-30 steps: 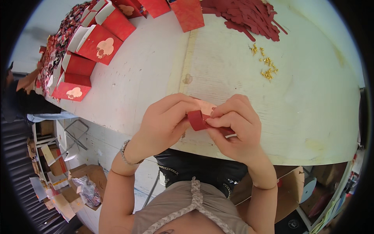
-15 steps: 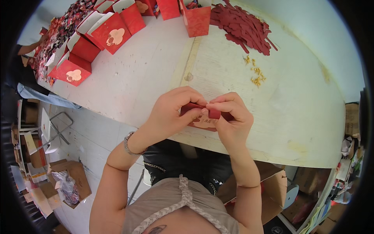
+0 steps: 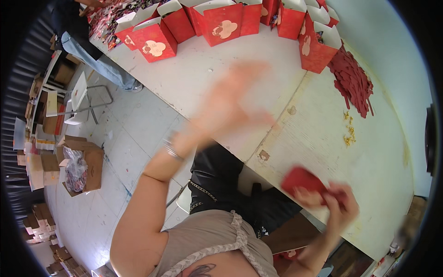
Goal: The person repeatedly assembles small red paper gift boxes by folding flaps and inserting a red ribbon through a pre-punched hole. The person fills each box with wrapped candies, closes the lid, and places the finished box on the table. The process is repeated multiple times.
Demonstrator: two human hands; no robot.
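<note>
Head view:
- Right hand (image 3: pixel 330 203): low at the near table edge, fingers clamped on a small red folded piece (image 3: pixel 302 180), held clear of the surface so its flat face stays free.
- Left hand (image 3: pixel 230 104): raised over the table (image 3: pixel 318 138), heavily blurred; whether its fingers are spread or closed cannot be told; it holds nothing visible.
- Red paper bags (image 3: pixel 226 25): upright in a row along the far edge, open tops up, out of the working area.
- Red cut strips (image 3: pixel 353 81): loose heap just beside the last bag.
- Gold bits (image 3: pixel 348 129): scattered near the heap.
- Second person (image 3: pixel 87 41): stands at the far left corner.
</note>
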